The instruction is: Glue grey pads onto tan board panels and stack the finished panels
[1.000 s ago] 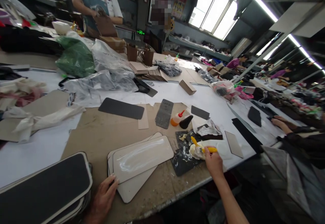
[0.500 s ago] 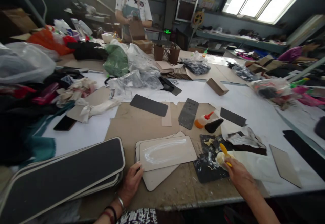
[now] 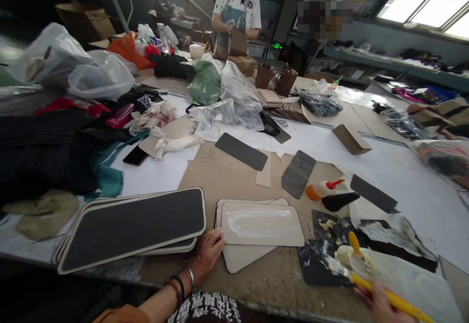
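Observation:
My left hand (image 3: 209, 252) has its closed fingers at the left edge of the top beige panel (image 3: 262, 223), which has a wet, glossy streak on it and lies on more rounded panels. At lower right my right hand (image 3: 379, 302) is closed round a yellow-handled brush (image 3: 397, 301), partly cut off by the frame. Its head is among cream-coloured paste (image 3: 344, 259) on a smeared black board (image 3: 318, 264). A yellow tip (image 3: 353, 241) sticks up there; I cannot tell whether it belongs to the same brush. To my left lies a stack of dark panels with pale rims (image 3: 134, 227).
Behind the smeared board lie an orange-filled bottle with a red nozzle (image 3: 320, 190) and a black pointed object (image 3: 339, 201). Dark grey pieces (image 3: 298, 171) rest on brown card. Cloth and plastic bags (image 3: 234, 113) crowd the back and left. A person (image 3: 238, 20) stands across the table.
The view has turned left, so things sit further right. My right hand has come nearer the front edge, and a long yellow handle now shows. My left hand stays at the panel's edge.

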A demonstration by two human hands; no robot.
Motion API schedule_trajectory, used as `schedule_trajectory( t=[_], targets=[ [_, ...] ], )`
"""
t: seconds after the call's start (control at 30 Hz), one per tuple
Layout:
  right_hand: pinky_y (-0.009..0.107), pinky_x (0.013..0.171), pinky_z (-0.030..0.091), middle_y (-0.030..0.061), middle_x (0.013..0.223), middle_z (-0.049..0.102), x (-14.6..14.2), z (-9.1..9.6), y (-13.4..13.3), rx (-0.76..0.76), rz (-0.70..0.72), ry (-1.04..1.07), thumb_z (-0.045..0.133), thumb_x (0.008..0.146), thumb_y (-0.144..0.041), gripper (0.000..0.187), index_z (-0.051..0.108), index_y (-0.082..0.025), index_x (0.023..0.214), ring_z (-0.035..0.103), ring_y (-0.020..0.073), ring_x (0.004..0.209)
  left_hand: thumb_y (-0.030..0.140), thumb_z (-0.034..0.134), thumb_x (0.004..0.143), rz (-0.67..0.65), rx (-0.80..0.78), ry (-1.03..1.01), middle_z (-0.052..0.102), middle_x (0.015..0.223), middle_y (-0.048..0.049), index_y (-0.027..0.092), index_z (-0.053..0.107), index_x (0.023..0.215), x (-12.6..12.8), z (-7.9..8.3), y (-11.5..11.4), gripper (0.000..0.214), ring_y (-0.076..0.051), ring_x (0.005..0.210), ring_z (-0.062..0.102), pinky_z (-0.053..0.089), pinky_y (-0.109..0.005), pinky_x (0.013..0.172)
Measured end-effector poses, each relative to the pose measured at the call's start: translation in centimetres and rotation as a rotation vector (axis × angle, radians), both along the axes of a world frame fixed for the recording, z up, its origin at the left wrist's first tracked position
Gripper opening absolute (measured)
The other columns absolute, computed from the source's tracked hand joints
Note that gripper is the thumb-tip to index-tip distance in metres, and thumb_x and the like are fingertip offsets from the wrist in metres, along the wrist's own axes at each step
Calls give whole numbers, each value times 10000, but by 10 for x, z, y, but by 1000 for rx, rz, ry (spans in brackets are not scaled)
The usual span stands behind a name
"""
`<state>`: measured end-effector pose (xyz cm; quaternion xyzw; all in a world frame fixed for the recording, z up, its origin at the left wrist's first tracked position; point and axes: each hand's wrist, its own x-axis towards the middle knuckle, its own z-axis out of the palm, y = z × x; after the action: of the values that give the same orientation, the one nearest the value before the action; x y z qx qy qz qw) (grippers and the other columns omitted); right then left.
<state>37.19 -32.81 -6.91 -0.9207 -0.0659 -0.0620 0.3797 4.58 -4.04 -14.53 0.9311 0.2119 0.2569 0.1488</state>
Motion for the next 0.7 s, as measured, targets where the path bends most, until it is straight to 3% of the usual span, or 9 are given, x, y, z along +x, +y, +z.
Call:
schedule_trajectory(
  t=[0.07,0.13,0.2,0.3,0.47,0.7],
  targets=[
    [402,597,486,73,584,638,-42,6,57,120,110,252,545,664,-523,321,614,-220,745,622,283,640,178,379,856,-22,-3,8,585,1055,-112,160,594,986,-1,2,1,251,-208,1057,522,504,-345,850],
    [373,646,504,71,710,660,-80,12,116,269,249,363,527,671,-570,438,581,-189,880,630,252,669,200,418,843,-41,-14,19,578,1063,-115,167,586,1002,-2,2,3,233,-222,1062,519,505,-368,845],
    [340,654,506,68,749,650,-110,14,164,338,385,404,523,673,-599,481,560,-169,885,628,225,660,213,454,829,-47,-24,27,572,1070,-112,177,577,1017,-3,2,4,228,-227,1062,519,504,-381,846],
    [304,640,503,54,754,617,-138,11,211,420,542,407,498,711,-592,458,535,-159,856,609,184,624,212,488,812,-46,-22,27,570,1073,-112,178,569,1017,-3,0,5,223,-228,1055,525,506,-377,842],
    [276,636,490,39,758,594,-154,-1,241,466,658,385,485,763,-535,388,526,-160,850,596,160,632,204,497,802,-44,-4,-24,588,1036,-105,178,572,986,-1,-3,4,201,-230,1006,558,524,-379,806],
    [261,613,473,25,720,598,-154,-9,248,426,688,342,459,799,-507,351,535,-166,841,588,153,611,203,479,811,-22,3,-71,601,1022,-95,189,584,973,0,-7,4,193,-225,982,566,522,-355,801]
  ],
)
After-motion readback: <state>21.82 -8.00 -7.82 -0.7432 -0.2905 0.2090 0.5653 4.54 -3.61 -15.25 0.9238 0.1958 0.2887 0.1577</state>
